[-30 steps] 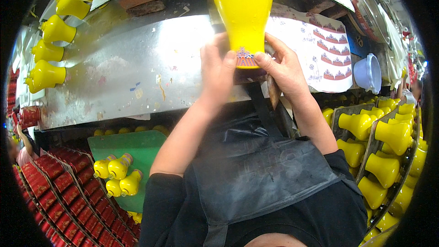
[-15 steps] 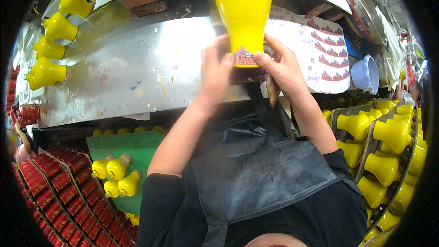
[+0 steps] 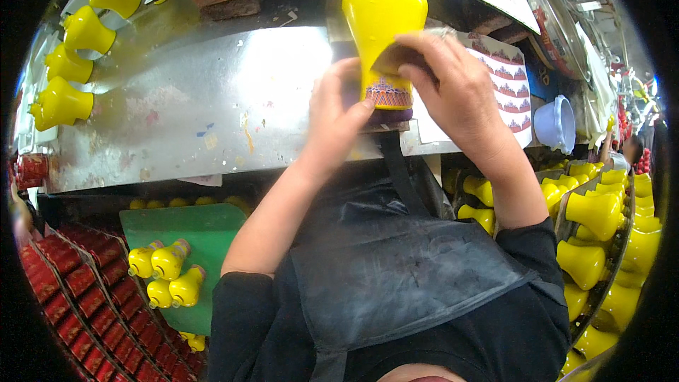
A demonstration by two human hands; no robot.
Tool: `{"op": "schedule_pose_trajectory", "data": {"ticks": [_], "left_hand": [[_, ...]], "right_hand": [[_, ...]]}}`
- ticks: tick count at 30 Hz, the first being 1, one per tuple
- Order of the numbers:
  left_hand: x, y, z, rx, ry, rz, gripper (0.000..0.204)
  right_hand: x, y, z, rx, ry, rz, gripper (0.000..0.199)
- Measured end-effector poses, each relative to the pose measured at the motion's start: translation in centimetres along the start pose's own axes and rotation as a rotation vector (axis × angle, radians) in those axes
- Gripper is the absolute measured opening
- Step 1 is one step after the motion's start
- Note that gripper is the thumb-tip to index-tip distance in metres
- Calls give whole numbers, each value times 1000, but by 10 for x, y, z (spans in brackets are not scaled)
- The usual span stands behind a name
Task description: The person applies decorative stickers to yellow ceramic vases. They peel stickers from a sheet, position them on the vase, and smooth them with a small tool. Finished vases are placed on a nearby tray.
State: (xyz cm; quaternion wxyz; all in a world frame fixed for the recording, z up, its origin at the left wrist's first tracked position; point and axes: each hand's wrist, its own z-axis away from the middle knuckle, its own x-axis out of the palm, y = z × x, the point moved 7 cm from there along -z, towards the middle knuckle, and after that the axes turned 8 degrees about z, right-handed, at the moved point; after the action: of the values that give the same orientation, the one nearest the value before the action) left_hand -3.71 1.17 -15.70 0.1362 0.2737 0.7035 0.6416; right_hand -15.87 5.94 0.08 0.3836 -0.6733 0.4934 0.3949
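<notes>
A glossy yellow vase-shaped bottle (image 3: 385, 10) lies in front of me, narrow neck pointing away, its base toward me. Round its base runs a red-and-blue patterned decal band (image 3: 387, 93). My left hand (image 3: 332, 113) grips the base from the left, with the thumb beside the band. From the right, my right hand (image 3: 453, 81) is closed round a brown flat scraper-like piece (image 3: 390, 61), which lies against the bottle just above the band. Part of that piece is hidden by my fingers. Beneath the base shows a dark purple pad (image 3: 387, 116).
The metal worktable (image 3: 205, 113) extends left, with several yellow bottles (image 3: 64, 102) along its far left. A decal sheet (image 3: 503, 74) and a pale blue bucket (image 3: 555, 124) are at right. Lower down are a green board (image 3: 226, 237) with small bottles, red stacks (image 3: 85, 290) and racked yellow bottles (image 3: 594, 216).
My right hand has risen from the base and swung the brown piece up onto the bottle's front. My left hand stays at the base. The whole view has shifted slightly.
</notes>
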Motion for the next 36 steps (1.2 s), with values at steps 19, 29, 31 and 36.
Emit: {"op": "schedule_pose_trajectory", "data": {"ticks": [19, 29, 31, 36], "left_hand": [[7, 40, 34, 414, 156, -531, 54], [31, 35, 55, 376, 146, -790, 76], [31, 35, 56, 370, 149, -777, 76], [29, 34, 55, 355, 149, -772, 76]], "right_hand": [[0, -24, -7, -256, -257, 24, 44], [9, 35, 37, 99, 72, -172, 39], [14, 49, 41, 188, 146, -175, 40], [13, 45, 74, 269, 437, -290, 28]]}}
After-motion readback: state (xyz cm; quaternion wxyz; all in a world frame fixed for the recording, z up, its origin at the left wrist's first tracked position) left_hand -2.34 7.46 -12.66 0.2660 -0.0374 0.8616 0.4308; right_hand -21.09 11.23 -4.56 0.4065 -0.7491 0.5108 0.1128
